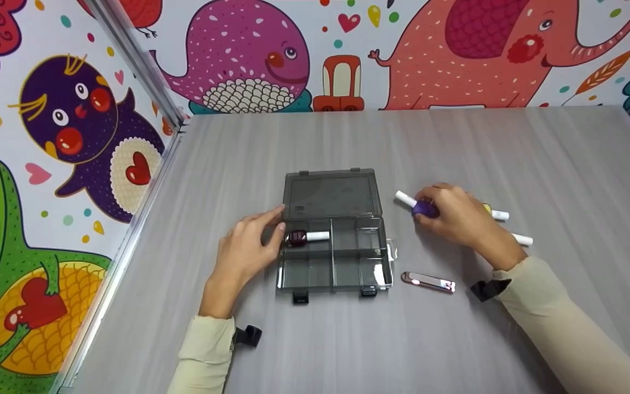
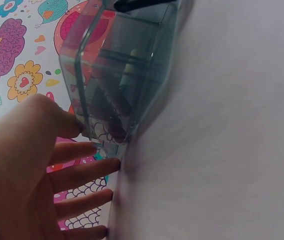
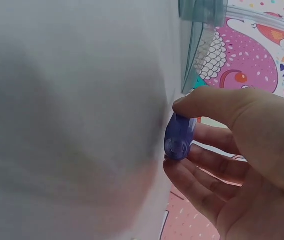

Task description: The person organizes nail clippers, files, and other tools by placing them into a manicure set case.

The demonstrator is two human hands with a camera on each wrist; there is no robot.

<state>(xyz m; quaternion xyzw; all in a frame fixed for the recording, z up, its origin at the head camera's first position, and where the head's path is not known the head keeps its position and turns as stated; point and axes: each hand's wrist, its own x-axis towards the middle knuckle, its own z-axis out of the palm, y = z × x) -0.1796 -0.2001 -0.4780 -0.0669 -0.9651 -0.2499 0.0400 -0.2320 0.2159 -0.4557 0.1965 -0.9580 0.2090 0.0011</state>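
A grey see-through compartment box (image 1: 318, 272) stands with its lid (image 1: 331, 194) laid back. Inside its upper left compartments lies a dark red nail polish bottle (image 1: 296, 237) with a white cap. My left hand (image 1: 243, 246) touches the box's left side with thumb and index finger; the left wrist view shows its other fingers spread beside the box. Right of the box, my right hand (image 1: 454, 214) pinches a purple nail polish bottle (image 1: 424, 208), its white cap pointing toward the lid. In the right wrist view the purple bottle (image 3: 178, 137) is between thumb and fingers, near the table.
Behind the right hand lie a yellow bottle with a white cap (image 1: 501, 215) and another white cap (image 1: 523, 239), both partly hidden. A shiny nail clipper (image 1: 429, 282) lies right of the box on the grey table (image 1: 348, 345). Cartoon-printed walls border the back and left.
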